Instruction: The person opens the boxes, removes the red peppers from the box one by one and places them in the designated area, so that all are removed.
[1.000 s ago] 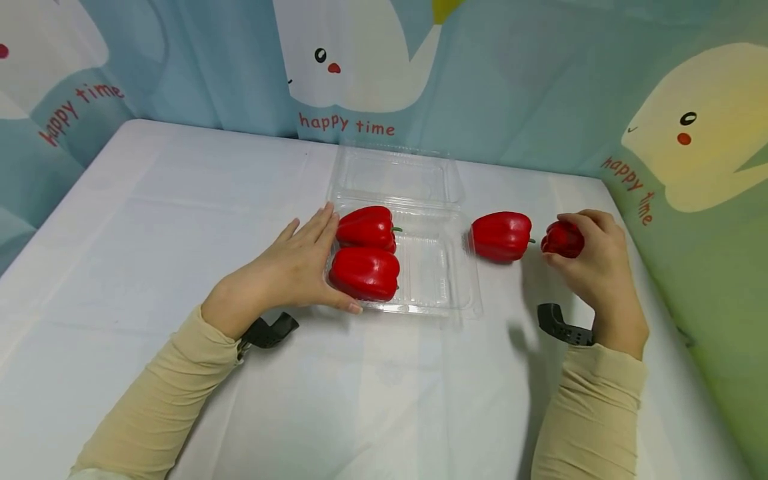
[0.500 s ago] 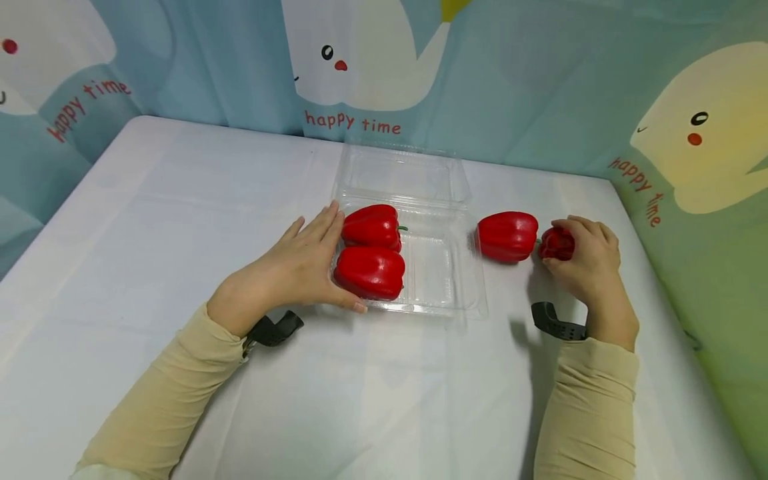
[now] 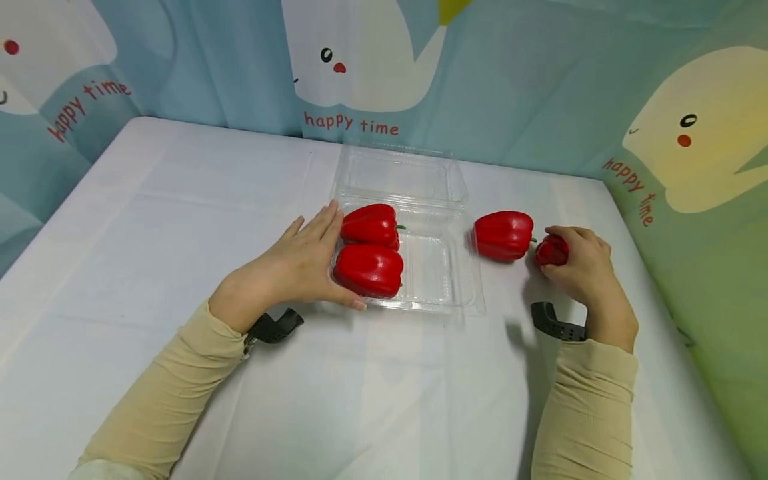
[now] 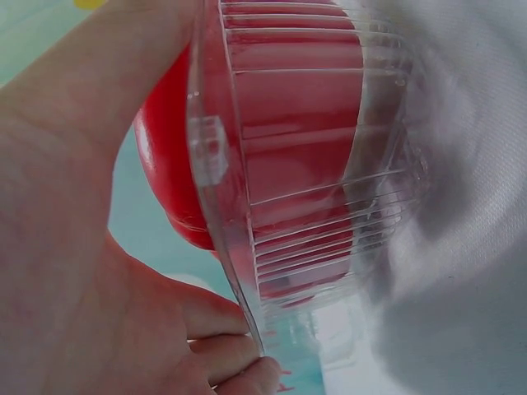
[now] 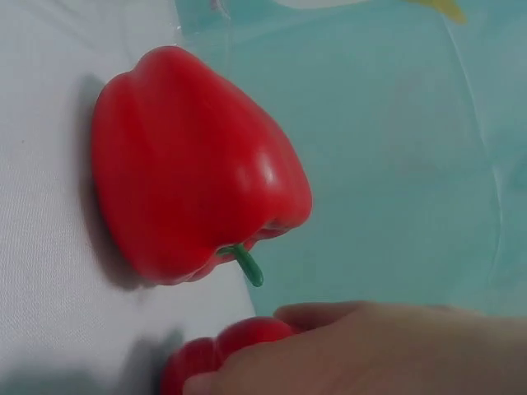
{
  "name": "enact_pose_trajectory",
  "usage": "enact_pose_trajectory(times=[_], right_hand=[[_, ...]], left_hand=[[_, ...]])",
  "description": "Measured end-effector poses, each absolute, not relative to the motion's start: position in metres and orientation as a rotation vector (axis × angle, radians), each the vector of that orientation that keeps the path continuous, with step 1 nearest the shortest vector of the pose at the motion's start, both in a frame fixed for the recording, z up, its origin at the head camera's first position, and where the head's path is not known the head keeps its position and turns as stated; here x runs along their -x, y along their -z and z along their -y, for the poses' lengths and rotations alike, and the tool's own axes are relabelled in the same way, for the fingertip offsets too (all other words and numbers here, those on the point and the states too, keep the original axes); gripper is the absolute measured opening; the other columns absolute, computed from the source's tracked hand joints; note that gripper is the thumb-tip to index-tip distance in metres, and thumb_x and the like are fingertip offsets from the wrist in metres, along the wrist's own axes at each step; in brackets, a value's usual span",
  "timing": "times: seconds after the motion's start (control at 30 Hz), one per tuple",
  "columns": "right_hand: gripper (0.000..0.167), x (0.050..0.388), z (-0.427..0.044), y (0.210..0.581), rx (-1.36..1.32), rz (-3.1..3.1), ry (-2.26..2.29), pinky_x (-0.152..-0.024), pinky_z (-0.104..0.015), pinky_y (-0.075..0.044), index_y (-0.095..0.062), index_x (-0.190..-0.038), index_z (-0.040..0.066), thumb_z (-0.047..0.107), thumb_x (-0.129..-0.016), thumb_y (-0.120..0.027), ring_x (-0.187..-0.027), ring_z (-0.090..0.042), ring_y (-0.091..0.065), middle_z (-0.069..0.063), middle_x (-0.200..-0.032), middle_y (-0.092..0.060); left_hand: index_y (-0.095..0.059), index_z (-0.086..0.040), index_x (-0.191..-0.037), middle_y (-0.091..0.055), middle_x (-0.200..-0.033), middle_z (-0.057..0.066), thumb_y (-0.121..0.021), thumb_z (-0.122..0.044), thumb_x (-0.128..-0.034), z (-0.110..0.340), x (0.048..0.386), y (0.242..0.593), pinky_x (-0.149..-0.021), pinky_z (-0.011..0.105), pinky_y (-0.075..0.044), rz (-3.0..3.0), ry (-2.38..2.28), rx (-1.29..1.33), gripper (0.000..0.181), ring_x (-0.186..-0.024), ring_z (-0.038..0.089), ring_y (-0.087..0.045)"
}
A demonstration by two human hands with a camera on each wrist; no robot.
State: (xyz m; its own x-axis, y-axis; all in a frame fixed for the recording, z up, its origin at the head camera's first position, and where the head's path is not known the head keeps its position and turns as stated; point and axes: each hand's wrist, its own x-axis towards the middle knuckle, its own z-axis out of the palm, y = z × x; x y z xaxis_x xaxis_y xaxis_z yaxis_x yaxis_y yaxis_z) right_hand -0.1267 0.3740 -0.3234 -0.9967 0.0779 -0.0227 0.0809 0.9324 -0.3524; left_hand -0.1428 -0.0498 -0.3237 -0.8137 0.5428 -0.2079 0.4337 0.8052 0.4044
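My right hand (image 3: 585, 263) grips a red bell pepper (image 3: 550, 251) on the right part of the table, thumb and fingers around it. Just left of it lies another red bell pepper (image 3: 503, 236), its green stem (image 5: 244, 263) clear in the right wrist view. My left hand (image 3: 294, 267) spreads along the left side of a clear plastic clamshell box (image 3: 423, 267). Its straight fingers touch the rim (image 4: 235, 280) in the left wrist view. Inside the box, on the left, lie a back red pepper (image 3: 372, 225) and a front red pepper (image 3: 369, 271), side by side.
The clear lid (image 3: 402, 175) lies folded back behind the box, close to the table's far edge. A white cloth covers the table (image 3: 384, 393). A printed curtain (image 3: 510, 87) hangs behind and along the sides. Each wrist wears a black camera mount (image 3: 558, 323).
My right hand has moved a little left and nearer the front edge with its pepper, closer to the loose pepper. My left hand has stayed at the box's left side.
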Motion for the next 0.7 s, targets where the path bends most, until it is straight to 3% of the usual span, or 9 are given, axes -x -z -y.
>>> enact_pose_trajectory(times=[0.13,0.3,0.4,0.7], right_hand=[[0.053,0.126,-0.374,0.328,-0.149,-3.118,0.548,-0.103,-0.073,-0.026,-0.051,-0.132,-0.004,-0.002,-0.079,-0.058,-0.136,-0.06,-0.02,-0.036,-0.14,-0.038],[0.056,0.126,-0.371,0.33,-0.19,-3.124,0.563,-0.107,-0.079,-0.004,-0.05,-0.132,-0.002,-0.004,-0.077,-0.053,-0.143,-0.056,-0.006,-0.032,-0.145,-0.036],[0.06,0.127,-0.366,0.324,-0.198,-3.114,0.576,-0.106,-0.081,0.003,-0.046,-0.138,-0.001,-0.001,-0.079,-0.053,-0.145,-0.056,0.001,-0.032,-0.152,-0.028],[0.054,0.125,-0.346,0.302,-0.082,-3.259,0.707,-0.116,-0.067,-0.012,-0.048,-0.138,-0.003,0.001,-0.084,-0.056,-0.144,-0.05,-0.015,-0.034,-0.146,-0.037]], left_hand=[[-0.003,0.001,-0.158,0.004,-0.168,0.013,-0.074,-0.076,-0.0664,0.048,0.143,0.325,-0.124,0.057,-0.005,-2.669,-0.489,-0.746,0.138,-0.156,0.028,0.001],[-0.003,0.0,-0.158,0.003,-0.168,0.013,-0.073,-0.076,-0.0666,0.046,0.144,0.324,-0.124,0.057,-0.005,-2.665,-0.484,-0.758,0.138,-0.156,0.027,0.001],[-0.003,0.0,-0.158,0.003,-0.168,0.013,-0.074,-0.076,-0.0659,0.047,0.144,0.323,-0.124,0.057,-0.005,-2.671,-0.486,-0.75,0.139,-0.156,0.027,0.001],[-0.004,0.002,-0.157,0.003,-0.168,0.015,-0.075,-0.076,-0.0651,0.05,0.144,0.324,-0.124,0.058,-0.006,-2.685,-0.481,-0.75,0.14,-0.156,0.029,0.0]])
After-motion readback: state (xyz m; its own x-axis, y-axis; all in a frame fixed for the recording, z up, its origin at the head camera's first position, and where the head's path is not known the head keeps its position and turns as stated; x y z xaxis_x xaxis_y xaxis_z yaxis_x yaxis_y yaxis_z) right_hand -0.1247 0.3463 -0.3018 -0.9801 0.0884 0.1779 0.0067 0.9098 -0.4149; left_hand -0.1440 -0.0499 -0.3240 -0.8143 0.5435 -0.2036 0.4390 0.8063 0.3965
